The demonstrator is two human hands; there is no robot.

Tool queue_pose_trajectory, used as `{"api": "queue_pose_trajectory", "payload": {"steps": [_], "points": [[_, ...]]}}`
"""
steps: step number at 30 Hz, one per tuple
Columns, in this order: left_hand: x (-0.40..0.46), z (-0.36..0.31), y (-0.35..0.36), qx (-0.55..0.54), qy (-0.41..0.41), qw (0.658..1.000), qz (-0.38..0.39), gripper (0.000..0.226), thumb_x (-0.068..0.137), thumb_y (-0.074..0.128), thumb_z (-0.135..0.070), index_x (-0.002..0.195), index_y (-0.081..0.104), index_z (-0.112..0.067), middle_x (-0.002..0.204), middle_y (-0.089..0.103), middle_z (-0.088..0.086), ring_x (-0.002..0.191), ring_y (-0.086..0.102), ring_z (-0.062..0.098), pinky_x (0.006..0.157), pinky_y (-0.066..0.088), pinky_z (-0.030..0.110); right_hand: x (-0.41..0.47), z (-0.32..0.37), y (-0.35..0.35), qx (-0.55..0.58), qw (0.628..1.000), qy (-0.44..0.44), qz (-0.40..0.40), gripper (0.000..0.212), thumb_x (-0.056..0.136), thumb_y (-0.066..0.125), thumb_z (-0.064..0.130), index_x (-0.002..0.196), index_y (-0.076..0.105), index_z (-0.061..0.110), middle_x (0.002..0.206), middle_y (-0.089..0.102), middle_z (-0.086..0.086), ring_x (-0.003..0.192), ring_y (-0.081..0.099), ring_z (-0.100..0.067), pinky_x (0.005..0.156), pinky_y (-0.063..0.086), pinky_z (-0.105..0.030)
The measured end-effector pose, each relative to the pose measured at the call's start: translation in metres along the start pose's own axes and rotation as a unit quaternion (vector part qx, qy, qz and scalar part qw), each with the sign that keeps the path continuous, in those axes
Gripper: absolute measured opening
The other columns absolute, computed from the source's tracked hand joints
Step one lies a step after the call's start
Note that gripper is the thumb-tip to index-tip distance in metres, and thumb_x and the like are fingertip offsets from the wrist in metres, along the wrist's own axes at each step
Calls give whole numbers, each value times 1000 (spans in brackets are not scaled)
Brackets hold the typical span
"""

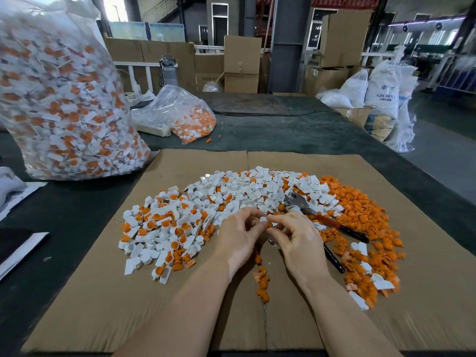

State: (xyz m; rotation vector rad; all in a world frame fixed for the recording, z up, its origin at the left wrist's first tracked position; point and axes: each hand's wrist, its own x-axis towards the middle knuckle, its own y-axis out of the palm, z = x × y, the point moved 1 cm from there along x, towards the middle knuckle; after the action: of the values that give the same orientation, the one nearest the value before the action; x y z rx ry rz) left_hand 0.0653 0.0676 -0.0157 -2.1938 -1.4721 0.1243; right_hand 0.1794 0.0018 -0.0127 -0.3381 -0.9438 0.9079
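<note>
My left hand (238, 234) and my right hand (296, 237) meet over the middle of a cardboard sheet (103, 305). Their fingertips pinch one small white and orange plastic piece (266, 221) between them. Behind the hands lies a wide heap of white plastic parts (231, 191), many with orange inserts. A pile of loose orange parts (360, 215) spreads to the right. A short line of orange parts (261, 279) lies between my wrists.
Pliers with black and red handles (316, 217) lie on the heap right of my right hand. A big clear bag of assembled pieces (61, 99) stands at the left, a smaller bag (185, 114) behind. Cardboard boxes (242, 63) and white sacks (383, 94) stand beyond the table.
</note>
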Motion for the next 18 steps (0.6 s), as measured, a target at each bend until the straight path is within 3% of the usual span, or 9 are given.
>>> {"api": "queue_pose_trajectory", "payload": {"steps": [4,18], "points": [[-1,-1,0,-5,2,1000,5,11,91,60,-26,102,60,-26,83,65,-2,80,62,11,70,47,19,0,0,0,-1,1000,2,-2,22,82,69,10,103,71,14,85,55,9,82,52,-8,78,48,-26],[0,0,-1,13,9,1000,-1,14,90,60,-27,104,62,-27,86,64,-5,79,57,4,62,39,4,-1,1,0,-21,1000,-4,-10,20,81,70,11,101,71,14,86,59,9,86,51,-4,79,44,-21]]}}
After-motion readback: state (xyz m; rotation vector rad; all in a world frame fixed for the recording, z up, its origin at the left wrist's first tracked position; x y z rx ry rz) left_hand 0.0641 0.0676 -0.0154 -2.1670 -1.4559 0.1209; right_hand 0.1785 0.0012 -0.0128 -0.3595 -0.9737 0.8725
